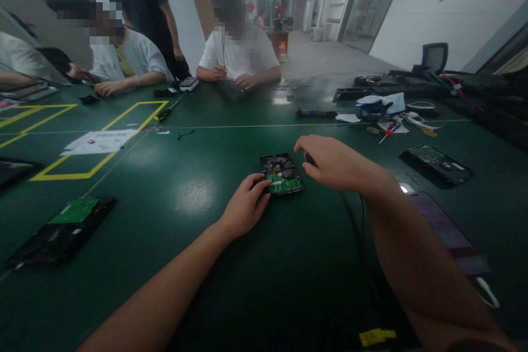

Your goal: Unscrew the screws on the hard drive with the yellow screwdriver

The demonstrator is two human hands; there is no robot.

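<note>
A hard drive (282,172) lies flat on the green table in front of me, its green circuit board on the near side and dark metal casing on the far side. My left hand (246,203) grips its left near edge, fingertips over the board and thumb low at the side. Just right of the drive, my right hand (325,162) is raised with curled fingers. A small dark thing (310,159) shows between its thumb and fingers; most of it is hidden, so its kind cannot be told. That hand appears apart from the drive.
Another hard drive (66,231) lies at left, and a black device with a board (437,165) at right. A phone (447,228) rests beside my right forearm. Farther back are a red screwdriver (388,133), a dark cylindrical tool (315,114) and a paper sheet (99,142). People sit across the table.
</note>
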